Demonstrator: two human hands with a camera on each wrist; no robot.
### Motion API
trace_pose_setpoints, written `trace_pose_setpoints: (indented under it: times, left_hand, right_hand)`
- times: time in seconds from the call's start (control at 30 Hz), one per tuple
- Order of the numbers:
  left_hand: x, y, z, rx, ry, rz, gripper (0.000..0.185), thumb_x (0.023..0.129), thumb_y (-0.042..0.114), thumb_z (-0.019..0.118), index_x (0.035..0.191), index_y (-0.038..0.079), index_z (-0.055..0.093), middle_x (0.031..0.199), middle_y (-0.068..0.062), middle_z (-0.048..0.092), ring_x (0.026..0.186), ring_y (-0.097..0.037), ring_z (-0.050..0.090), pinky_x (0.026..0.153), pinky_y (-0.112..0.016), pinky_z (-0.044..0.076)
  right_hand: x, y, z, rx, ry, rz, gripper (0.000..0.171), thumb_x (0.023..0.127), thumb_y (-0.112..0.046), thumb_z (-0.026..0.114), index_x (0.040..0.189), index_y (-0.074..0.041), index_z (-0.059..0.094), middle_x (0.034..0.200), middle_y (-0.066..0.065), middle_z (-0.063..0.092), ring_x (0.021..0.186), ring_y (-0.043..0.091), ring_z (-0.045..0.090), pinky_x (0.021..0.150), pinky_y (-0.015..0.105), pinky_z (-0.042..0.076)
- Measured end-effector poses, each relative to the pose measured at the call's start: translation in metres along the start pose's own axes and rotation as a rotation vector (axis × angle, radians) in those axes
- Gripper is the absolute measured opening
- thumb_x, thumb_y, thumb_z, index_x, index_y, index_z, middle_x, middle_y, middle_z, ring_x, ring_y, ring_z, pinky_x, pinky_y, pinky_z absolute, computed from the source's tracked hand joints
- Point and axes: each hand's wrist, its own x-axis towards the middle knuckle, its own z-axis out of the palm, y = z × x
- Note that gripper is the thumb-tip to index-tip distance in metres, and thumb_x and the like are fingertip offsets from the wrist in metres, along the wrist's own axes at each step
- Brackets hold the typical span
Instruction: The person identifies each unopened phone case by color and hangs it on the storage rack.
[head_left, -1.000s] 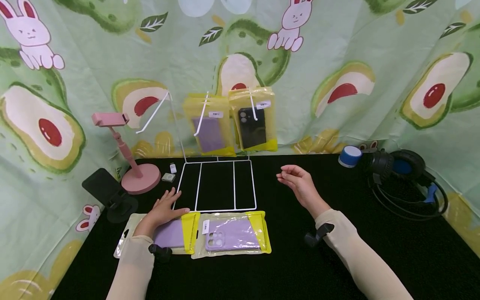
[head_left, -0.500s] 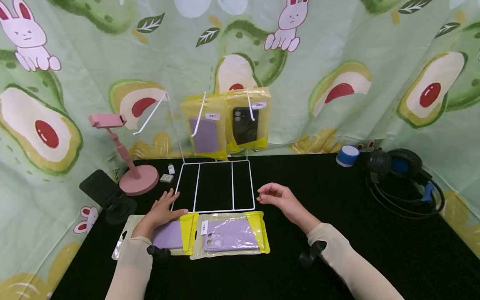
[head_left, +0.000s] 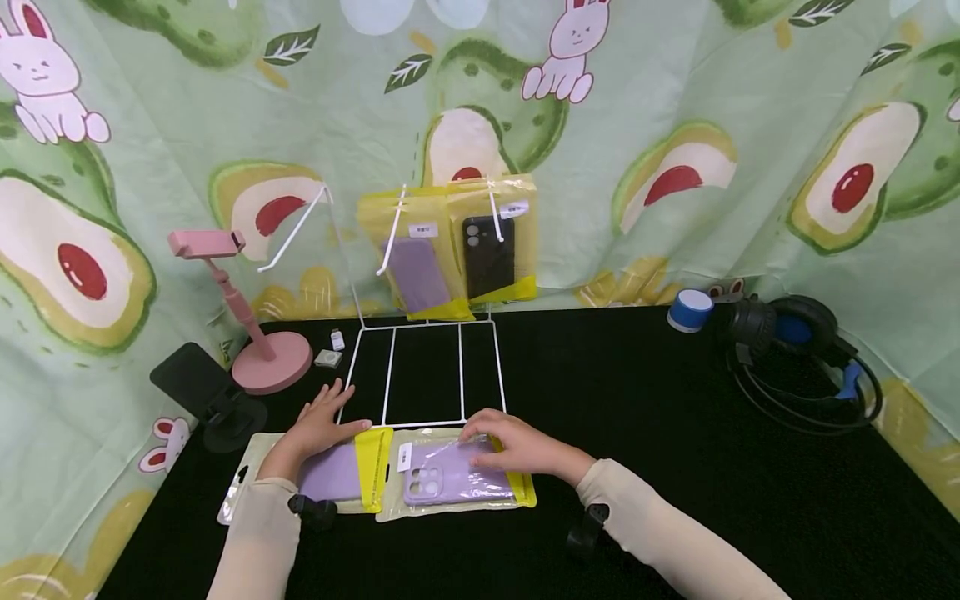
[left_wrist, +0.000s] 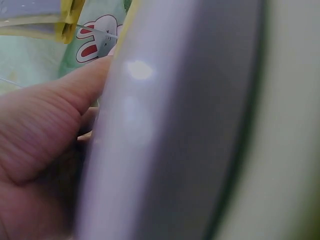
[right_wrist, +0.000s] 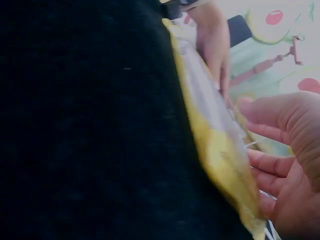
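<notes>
Upper centre: white wire display rack (head_left: 420,367) w/ two yellow-backed bagged phone cases (head_left: 450,250) hanging. Left: pink phone stand (head_left: 247,333), black phone holder (head_left: 206,392). Right: blue-white round speaker (head_left: 690,310), black headphones (head_left: 798,350).

Head view: from above, facing forward and down over the bench (head_left: 675,433). Wrist views: very close, low; both share the packaged case (head_left: 457,471) (right_wrist: 215,150).
</notes>
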Motion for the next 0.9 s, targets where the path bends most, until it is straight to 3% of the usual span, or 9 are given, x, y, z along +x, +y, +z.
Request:
trace_pose_setpoints:
  times: [0.17, 0.37, 0.67, 0.9]
  left_hand:
    - [0.0, 0.0, 0.0, 0.004, 0.001, 0.004, 0.09, 0.084, 0.052, 0.064, 0.149, 0.002, 0.025, 0.155, -0.025, 0.006, 0.142, -0.042, -0.003, 0.11, -0.061, -0.005]
    - [0.0, 0.0, 0.0, 0.003, 0.007, 0.011, 0.09, 0.084, 0.052, 0.064, 0.148, 0.002, 0.025, 0.155, -0.025, 0.006, 0.142, -0.042, -0.003, 0.11, -0.061, -0.005]
    - [-0.001, 0.002, 0.001, 0.002, 0.006, 0.026, 0.09, 0.084, 0.052, 0.064, 0.148, 0.001, 0.026, 0.154, -0.027, 0.008, 0.142, -0.043, -0.002, 0.11, -0.061, -0.003]
    - [-0.001, 0.001, 0.001, -0.002, 0.0, 0.025, 0.09, 0.084, 0.052, 0.064, 0.148, 0.001, 0.026, 0.154, -0.027, 0.007, 0.142, -0.043, -0.002, 0.11, -0.062, -0.004]
  right_hand:
    - [0.0, -0.002, 0.005, -0.073, 0.003, 0.027, 0.03, 0.085, -0.018, 0.067, 0.115, -0.014, 0.064, 0.131, 0.009, 0.051, 0.12, 0.026, 0.047, 0.1, 0.042, 0.04]
    - [0.002, 0.0, 0.005, -0.097, -0.019, 0.034, 0.032, 0.085, -0.014, 0.066, 0.117, -0.016, 0.064, 0.119, 0.002, 0.058, 0.108, 0.018, 0.051, 0.091, 0.032, 0.041]
    - [-0.009, 0.005, -0.001, 0.045, 0.025, 0.08, 0.022, 0.087, -0.001, 0.058, 0.099, -0.014, 0.071, 0.095, -0.005, 0.061, 0.086, 0.009, 0.055, 0.077, 0.024, 0.047]
    - [-0.029, 0.013, -0.016, 0.178, 0.075, 0.102, 0.019, 0.09, -0.003, 0.056, 0.101, -0.012, 0.069, 0.098, -0.002, 0.059, 0.092, 0.012, 0.059, 0.083, 0.025, 0.05]
